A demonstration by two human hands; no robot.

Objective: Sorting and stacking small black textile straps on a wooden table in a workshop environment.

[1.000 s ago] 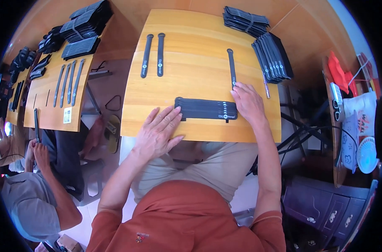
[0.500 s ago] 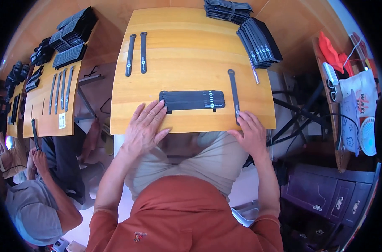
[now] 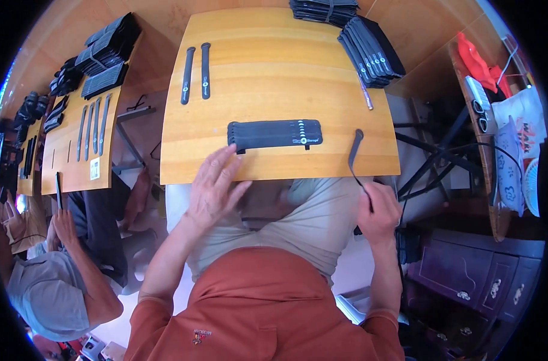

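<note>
A dark grey strap (image 3: 356, 143) with a rounded head hangs bent over the table's front right edge. My right hand (image 3: 379, 207) is closed around its lower end, just off the table. Near the middle front lies a flat row of overlapping dark straps (image 3: 268, 133) with pale round marks at its right end and small black tabs beneath. My left hand (image 3: 212, 188) is open, fingers apart, over the front edge by the row's lower left corner; whether a fingertip touches it I cannot tell. Two single straps (image 3: 188, 75) lie side by side at the far left.
On the wooden table (image 3: 262, 66), a fanned stack of straps (image 3: 370, 51), a tied bundle (image 3: 325, 11) and a pen (image 3: 366, 93) sit at the back right. To the left, a co-worker (image 3: 63, 289) holds a strap at another table. A cluttered shelf (image 3: 499, 222) stands at right.
My right hand has closed on the single strap's near end and pulled it toward me off the table edge, bending it. My left hand has drawn back slightly from the row of straps.
</note>
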